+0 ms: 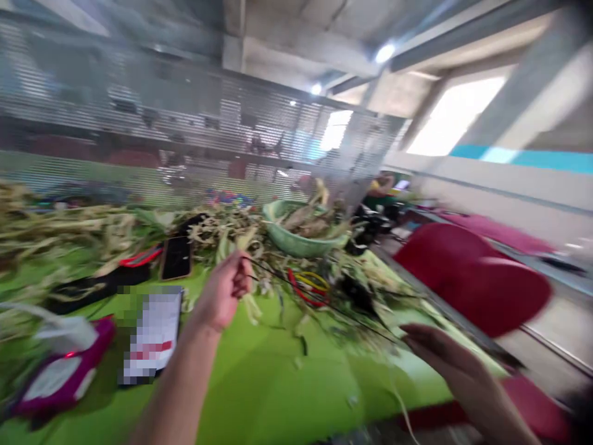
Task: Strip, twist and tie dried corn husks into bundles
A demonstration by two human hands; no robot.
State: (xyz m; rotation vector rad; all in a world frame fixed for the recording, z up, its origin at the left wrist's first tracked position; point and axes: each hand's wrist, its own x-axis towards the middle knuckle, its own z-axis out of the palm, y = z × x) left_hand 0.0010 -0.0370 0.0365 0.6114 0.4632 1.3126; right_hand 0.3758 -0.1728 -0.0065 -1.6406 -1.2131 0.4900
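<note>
A thin dark cord (331, 307) stretches at a slant above the green tabletop. My left hand (227, 287) is closed around its upper left end, fingers curled in. At the cord's other end, my right hand (440, 349) has its fingers straight and pressed together, with the cord meeting the fingertips; blur hides the exact grip. Behind the cord lie red and yellow pliers-like handles (311, 285). A dark, blurred clump (356, 293) sits among dry husk strips close to the cord.
A green bowl (296, 244) full of dry husks stands at the back. Two phones (176, 258), a purple power bank (69, 377) with a white plug and a black item with red edging (106, 284) lie left. Red chairs (463, 272) stand right, beyond the table (278, 395).
</note>
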